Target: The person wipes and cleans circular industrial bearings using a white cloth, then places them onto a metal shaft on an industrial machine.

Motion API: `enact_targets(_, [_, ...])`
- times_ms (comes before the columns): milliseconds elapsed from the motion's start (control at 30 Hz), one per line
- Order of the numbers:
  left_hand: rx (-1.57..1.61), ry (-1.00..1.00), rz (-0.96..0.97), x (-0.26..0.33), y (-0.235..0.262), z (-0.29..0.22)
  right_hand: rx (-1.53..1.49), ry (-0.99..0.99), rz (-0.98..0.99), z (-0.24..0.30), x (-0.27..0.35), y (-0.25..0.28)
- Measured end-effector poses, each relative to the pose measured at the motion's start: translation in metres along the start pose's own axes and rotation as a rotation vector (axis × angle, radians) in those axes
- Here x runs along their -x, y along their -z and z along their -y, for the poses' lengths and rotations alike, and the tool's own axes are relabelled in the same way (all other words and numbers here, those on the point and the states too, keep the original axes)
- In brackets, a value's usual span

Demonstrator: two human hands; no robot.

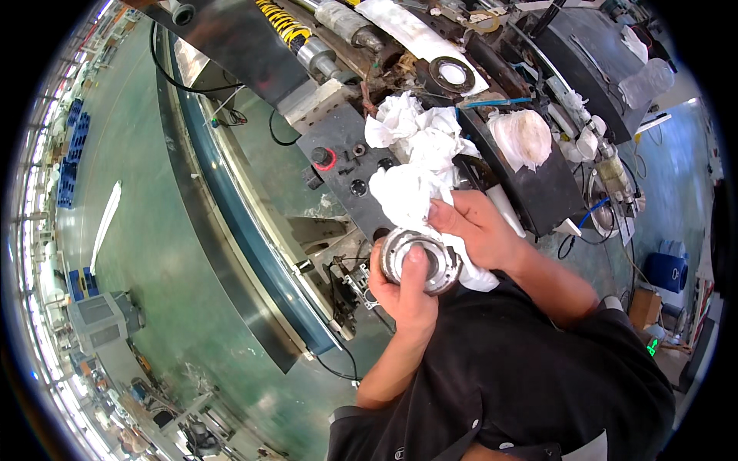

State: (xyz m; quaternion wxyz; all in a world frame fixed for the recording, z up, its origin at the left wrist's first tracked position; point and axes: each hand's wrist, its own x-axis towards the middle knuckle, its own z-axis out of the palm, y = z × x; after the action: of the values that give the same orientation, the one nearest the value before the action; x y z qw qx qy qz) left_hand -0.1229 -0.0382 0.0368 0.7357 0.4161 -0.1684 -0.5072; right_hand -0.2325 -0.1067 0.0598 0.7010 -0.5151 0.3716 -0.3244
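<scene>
My left hand [404,290] is closed round a metal ring [443,265] with a stepped, bored centre, its thumb lying across the face. A crumpled white wiping cloth [400,196] is pinched in my right hand [478,229], just above and to the right of the ring. One end of the cloth hangs down past the ring's right side. More crumpled white cloth [430,138] lies heaped on the dark machine block beyond my hands.
A dark block [338,146] with bolts and a red-ringed knob stands ahead. Right of it, a white wad [521,138] sits on a black box [542,192]. A yellow coil spring [284,23] and a flat dark ring [452,74] lie farther off. A long rail [231,207] runs at left.
</scene>
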Motion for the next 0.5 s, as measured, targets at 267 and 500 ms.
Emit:
enact_targets(267, [0.019,-0.086,-0.075,-0.010,-0.013,0.000,0.141,0.284,-0.269,-0.015,0.016,-0.022])
enact_targets(500, [-0.212,-0.018,-0.278,-0.017,-0.007,0.002,0.383,0.414,-0.205,-0.032,0.028,-0.035])
